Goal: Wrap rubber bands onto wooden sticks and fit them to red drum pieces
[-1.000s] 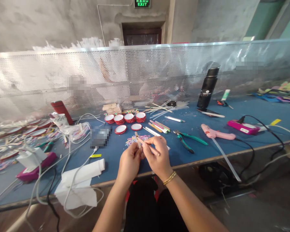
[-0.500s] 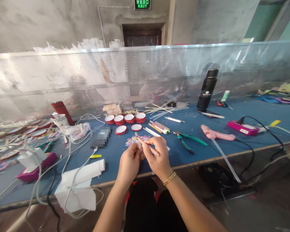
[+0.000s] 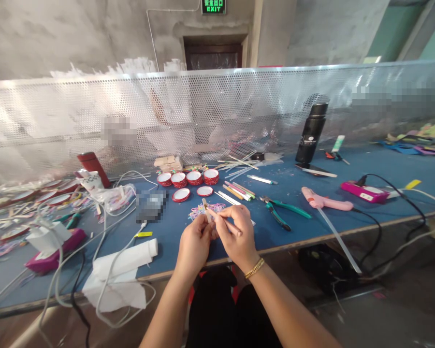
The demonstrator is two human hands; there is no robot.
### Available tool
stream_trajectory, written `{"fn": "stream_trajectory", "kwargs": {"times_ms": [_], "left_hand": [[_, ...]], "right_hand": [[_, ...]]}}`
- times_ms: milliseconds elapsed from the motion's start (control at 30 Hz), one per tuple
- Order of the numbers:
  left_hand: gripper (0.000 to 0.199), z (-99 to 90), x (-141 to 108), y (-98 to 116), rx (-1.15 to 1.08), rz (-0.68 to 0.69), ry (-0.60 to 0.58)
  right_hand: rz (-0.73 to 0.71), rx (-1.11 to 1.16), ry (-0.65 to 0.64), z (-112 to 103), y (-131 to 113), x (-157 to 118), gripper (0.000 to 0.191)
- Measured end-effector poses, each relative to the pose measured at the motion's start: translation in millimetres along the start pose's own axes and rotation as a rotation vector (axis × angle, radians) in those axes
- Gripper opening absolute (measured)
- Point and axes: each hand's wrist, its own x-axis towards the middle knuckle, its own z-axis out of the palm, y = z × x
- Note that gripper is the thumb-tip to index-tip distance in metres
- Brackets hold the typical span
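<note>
My left hand [image 3: 196,241] is closed on a small flat wooden stick [image 3: 205,208], which points up and away from me. Pinched in my right hand [image 3: 238,234] is a pinkish pen-like tool [image 3: 229,225], its tip against the stick or just beside it. Both hands are held close together over the near edge of the blue table. Behind them lies a pile of thin pastel bands [image 3: 195,211]. Farther back are two red-rimmed white discs [image 3: 181,195] and several stacks of the same discs [image 3: 194,178].
Coloured pens [image 3: 239,190], green-handled pliers [image 3: 288,209] and a pink glue gun [image 3: 326,200] lie to the right. A black bottle [image 3: 311,133] stands behind them. Left are a white roll [image 3: 125,258], cables and a magenta power strip [image 3: 56,251]. A perforated metal screen [image 3: 239,106] runs behind.
</note>
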Motion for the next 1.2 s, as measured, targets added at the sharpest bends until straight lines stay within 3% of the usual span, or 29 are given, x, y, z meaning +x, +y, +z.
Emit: {"fn": "stream_trajectory", "kwargs": {"times_ms": [467,1200], "left_hand": [[0.015,0.3,1,-4,-0.009,-0.003,-0.017],[0.015,-2.2,-3,6,0.079,-0.008,-0.018]], "right_hand": [[0.007,-0.018,0.005,0,0,0,0.012],[-0.03,-0.052,0.015,0,1,-2,0.014]]}}
